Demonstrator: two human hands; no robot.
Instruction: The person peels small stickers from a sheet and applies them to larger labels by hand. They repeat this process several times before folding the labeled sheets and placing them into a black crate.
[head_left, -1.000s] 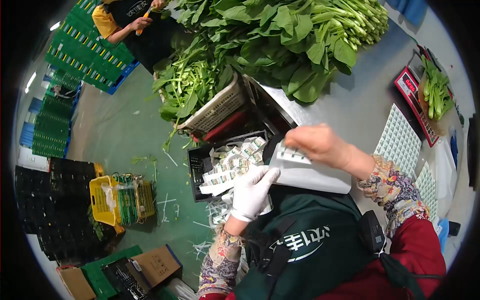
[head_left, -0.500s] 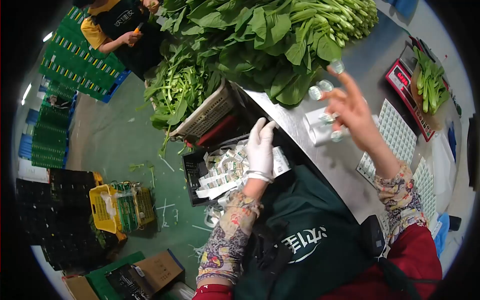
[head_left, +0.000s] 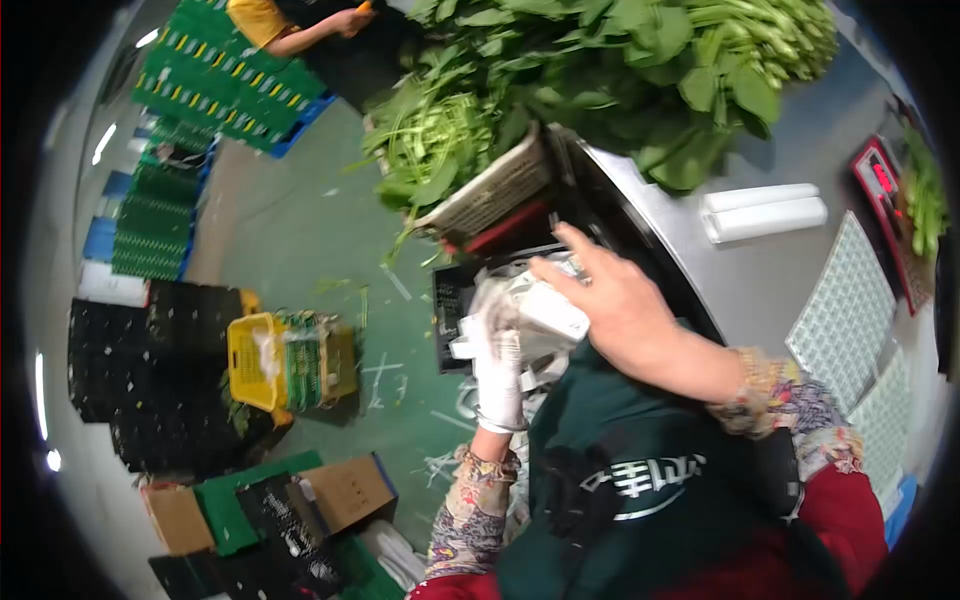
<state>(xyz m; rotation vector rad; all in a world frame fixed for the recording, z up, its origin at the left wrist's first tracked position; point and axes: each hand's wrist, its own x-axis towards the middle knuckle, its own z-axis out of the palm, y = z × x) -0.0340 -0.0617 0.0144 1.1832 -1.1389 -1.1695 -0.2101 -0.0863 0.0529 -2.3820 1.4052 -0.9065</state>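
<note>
Grip at left, white-gloved left hand [head_left: 500, 375]: blurred at black plastic crate [head_left: 447, 320], closure undeterminable. Printed white strips [head_left: 550, 312] above crate; bare right hand [head_left: 640, 325], now returned beside them, hold unclear. Smooth white rolls [head_left: 765, 212], now released, on grey metal tabletop [head_left: 700, 265] right of crate.

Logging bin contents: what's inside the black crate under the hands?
Pale, blurred strips show in the black crate. The left hand, right hand and white piece between them cover much; its floor isn't visible.
</note>
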